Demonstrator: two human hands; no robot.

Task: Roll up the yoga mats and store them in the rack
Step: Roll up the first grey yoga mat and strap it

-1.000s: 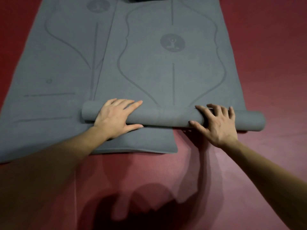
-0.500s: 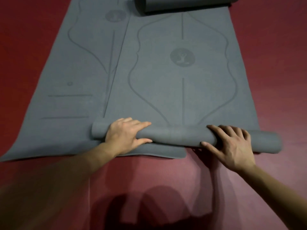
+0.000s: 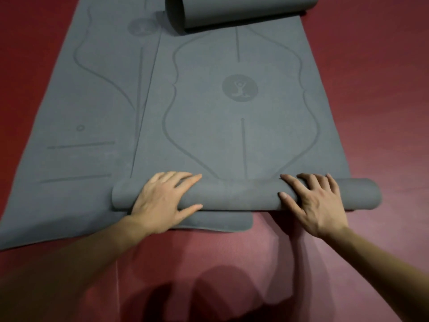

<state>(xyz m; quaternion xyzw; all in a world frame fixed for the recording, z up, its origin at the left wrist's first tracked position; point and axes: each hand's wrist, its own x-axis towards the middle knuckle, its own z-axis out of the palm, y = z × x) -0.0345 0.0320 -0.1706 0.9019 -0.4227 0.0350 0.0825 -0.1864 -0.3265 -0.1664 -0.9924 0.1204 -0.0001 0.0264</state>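
A grey yoga mat [image 3: 239,140] with printed guide lines lies lengthwise on the red floor. Its near end is wound into a roll [image 3: 241,194] lying across the view. My left hand [image 3: 162,201] presses on the roll's left part, fingers spread over the top and thumb at the front. My right hand [image 3: 315,203] grips the roll's right part the same way. A second grey mat [image 3: 81,135] lies flat underneath on the left, and its near edge sticks out below the roll. At the far end sits another rolled-up portion of mat [image 3: 241,10].
Red floor [image 3: 371,112] surrounds the mats on the right, left and near side. My shadow falls on the floor in front of me. No rack is in view.
The view has tilted up, so the far rolled mat has come into sight. Both hands stay on the near roll, which has turned slightly further along the mat.
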